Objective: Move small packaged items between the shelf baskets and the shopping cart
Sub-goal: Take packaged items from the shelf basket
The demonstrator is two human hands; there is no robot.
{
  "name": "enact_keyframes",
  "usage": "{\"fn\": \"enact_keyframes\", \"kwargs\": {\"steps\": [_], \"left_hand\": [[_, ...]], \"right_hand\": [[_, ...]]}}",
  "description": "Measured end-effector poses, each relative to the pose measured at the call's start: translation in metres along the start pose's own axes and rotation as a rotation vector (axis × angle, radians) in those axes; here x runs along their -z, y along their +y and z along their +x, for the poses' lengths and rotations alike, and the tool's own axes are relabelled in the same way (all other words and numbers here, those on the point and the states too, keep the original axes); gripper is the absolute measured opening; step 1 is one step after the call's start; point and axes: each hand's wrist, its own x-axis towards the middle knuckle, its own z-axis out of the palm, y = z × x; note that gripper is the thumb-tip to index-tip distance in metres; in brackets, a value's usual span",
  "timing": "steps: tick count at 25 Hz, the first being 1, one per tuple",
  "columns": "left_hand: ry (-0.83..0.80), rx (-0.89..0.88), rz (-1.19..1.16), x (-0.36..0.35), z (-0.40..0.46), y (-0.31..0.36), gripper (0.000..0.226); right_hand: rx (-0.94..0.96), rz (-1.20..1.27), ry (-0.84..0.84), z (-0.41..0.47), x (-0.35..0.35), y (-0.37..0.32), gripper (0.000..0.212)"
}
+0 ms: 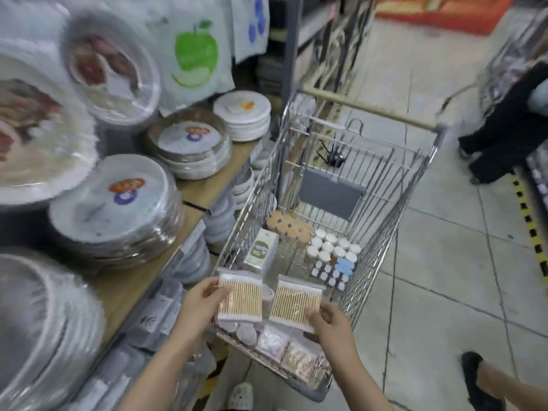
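My left hand [199,302] grips a clear packet of wooden cotton swabs [240,295] by its left edge, above the near end of the wire shopping cart [382,235]. My right hand [332,323] pinches a second swab packet [296,301] at its lower right corner, beside the first. Inside the cart lie a green-and-white box [261,251], orange-lidded jars [287,226], white-lidded jars [332,246], a blue item [344,266] and several small packets [284,350] at the near end.
A wooden shelf [139,280] on the left carries wrapped stacks of paper plates [118,209], with bowls [219,215] stacked below. Another person's dark clothing [504,126] stands at the far right, and a foot in a black shoe [477,378] at the lower right. A tiled floor [444,262] lies right of the cart.
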Motion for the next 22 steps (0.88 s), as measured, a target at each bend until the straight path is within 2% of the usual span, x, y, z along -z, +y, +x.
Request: {"fn": "enact_keyframes", "kwargs": {"steps": [4, 8, 13, 17, 22], "left_hand": [[0.108, -0.029, -0.179, 0.028, -0.047, 0.028, 0.013], [0.238, -0.074, -0.301, 0.052, -0.093, 0.039, 0.012], [0.356, -0.142, -0.409, 0.079, -0.162, 0.035, 0.012], [0.534, -0.2, -0.437, 0.107, -0.218, 0.026, 0.012], [0.738, -0.289, -0.52, 0.155, -0.287, 0.018, 0.011]], "right_hand": [[0.143, 0.004, -0.097, -0.028, 0.003, -0.039, 0.008], [0.195, 0.022, -0.198, -0.05, -0.003, -0.061, 0.029], [0.258, 0.045, -0.432, -0.089, -0.032, -0.095, 0.006], [0.323, -0.005, -0.585, -0.128, -0.061, -0.113, 0.013], [0.297, 0.041, -0.699, -0.173, -0.1, -0.125, 0.008]]}}
